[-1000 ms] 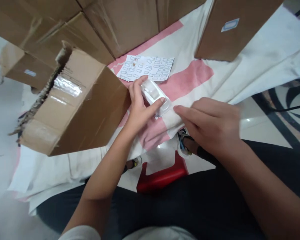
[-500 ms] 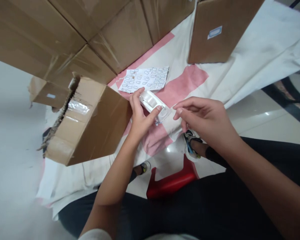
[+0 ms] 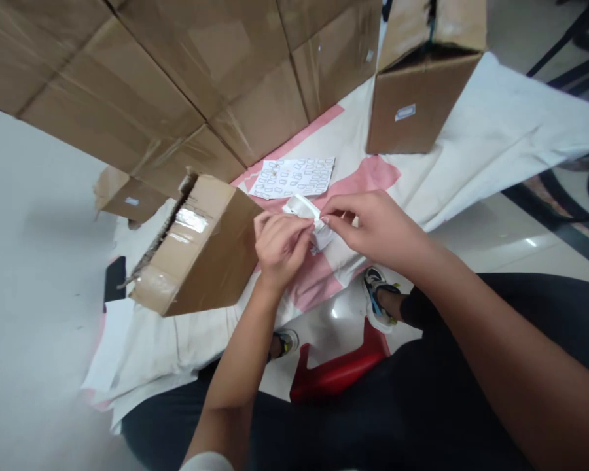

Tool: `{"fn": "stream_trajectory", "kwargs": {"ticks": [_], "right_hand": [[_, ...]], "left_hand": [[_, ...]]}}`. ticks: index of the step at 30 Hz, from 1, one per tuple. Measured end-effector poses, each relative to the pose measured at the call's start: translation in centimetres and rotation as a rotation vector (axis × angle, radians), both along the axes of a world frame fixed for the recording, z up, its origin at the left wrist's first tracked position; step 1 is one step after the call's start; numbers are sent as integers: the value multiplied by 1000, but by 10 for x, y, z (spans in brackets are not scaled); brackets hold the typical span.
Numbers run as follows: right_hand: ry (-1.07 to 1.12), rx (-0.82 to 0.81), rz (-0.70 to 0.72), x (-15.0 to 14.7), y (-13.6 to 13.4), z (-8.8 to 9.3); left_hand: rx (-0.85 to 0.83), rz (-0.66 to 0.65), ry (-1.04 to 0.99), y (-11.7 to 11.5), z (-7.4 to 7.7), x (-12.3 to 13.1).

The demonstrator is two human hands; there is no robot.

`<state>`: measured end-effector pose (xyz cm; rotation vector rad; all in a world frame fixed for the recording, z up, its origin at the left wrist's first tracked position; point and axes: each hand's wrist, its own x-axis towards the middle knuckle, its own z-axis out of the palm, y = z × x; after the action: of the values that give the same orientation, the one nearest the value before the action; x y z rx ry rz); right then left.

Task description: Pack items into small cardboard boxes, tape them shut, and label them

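Note:
A small white plastic case (image 3: 302, 207) with a clear plastic part at its near end is between my hands, over the pink and white cloth. My left hand (image 3: 282, 247) is closed in a pinch at the near side of the case, its fingers partly covering it. From the right, my right hand (image 3: 368, 221) pinches at the same end, thumb and forefinger together. The fingertips of both hands almost meet, and whatever is between the right ones is too small to make out. Just beyond the case lies a white sheet of blue-outlined labels (image 3: 294, 178).
A torn-edged cardboard box (image 3: 216, 255) stands close by my left hand. Stacked cartons (image 3: 255, 98) form a wall behind, and another labelled carton (image 3: 405, 124) stands at the back right. Below the cloth's (image 3: 319, 278) edge is a red plastic stool (image 3: 338, 373).
My left hand has shifted from gripping the case along its side to a pinch at its near end. My right hand has moved left to meet it. The view has tilted somewhat.

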<state>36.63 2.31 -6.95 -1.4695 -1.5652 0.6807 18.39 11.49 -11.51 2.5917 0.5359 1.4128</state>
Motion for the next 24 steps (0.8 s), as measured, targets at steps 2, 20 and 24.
{"fn": "stream_trajectory", "kwargs": {"ticks": [2, 20, 24], "right_hand": [[-219, 56, 22, 7, 6, 12], [-636, 161, 408, -72, 45, 60], [-838, 161, 496, -84, 47, 68]], "left_hand": [[-36, 57, -18, -6, 2, -2], [-181, 129, 6, -60, 13, -130], [-35, 12, 49, -54, -6, -141]]}}
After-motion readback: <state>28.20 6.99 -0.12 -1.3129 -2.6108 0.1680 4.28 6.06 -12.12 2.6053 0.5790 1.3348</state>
